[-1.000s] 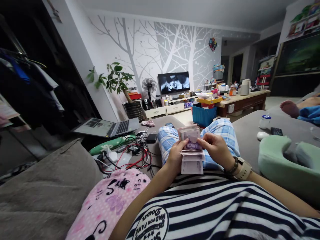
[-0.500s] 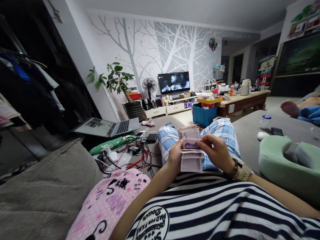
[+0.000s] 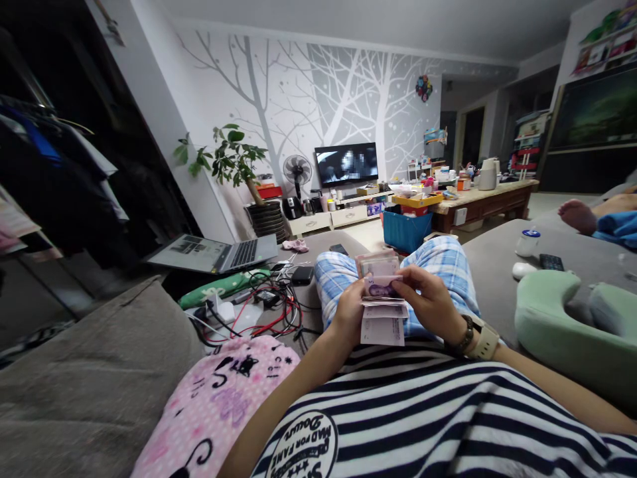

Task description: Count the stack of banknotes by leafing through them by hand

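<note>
Your left hand (image 3: 350, 309) grips the banknotes (image 3: 382, 289) along their left side, above your lap (image 3: 331, 282); your right thumb and fingers (image 3: 409, 291) pinch one by its right edge.

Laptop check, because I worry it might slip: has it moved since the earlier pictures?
No; the laptop sits at the same place and angle against the plant pot, with no visible shift either way.
</note>
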A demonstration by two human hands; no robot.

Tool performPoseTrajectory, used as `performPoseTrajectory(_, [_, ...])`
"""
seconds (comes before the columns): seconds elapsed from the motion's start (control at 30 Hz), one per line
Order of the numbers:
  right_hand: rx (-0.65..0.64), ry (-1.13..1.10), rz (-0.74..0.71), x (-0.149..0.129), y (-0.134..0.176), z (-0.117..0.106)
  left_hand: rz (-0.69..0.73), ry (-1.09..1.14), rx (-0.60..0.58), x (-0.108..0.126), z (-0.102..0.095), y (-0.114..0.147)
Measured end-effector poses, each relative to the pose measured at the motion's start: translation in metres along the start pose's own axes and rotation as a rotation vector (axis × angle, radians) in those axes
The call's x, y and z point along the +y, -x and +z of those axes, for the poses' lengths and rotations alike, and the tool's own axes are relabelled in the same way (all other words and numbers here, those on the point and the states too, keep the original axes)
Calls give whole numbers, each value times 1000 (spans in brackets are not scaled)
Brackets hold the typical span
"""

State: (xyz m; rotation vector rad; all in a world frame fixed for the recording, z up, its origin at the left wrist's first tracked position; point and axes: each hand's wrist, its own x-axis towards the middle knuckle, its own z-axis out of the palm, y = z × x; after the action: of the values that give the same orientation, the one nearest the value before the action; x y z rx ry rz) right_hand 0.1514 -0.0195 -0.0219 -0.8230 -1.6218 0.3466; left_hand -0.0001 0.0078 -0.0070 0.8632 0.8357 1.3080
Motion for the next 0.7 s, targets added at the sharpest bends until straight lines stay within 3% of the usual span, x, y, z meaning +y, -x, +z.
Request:
performPoseTrajectory(0.3, [-29, 18, -38, -5, 2, -2, -132, 144, -208, 5, 2, 2])
performPoseTrajectory(0.53, [-65, 50, -82, -11, 2, -4, -159, 134, -113, 9, 6, 7])
performPoseTrajectory(0.7, [-94, 60, -108, -13, 2, -5, -48, 92, -66, 10, 4, 5])
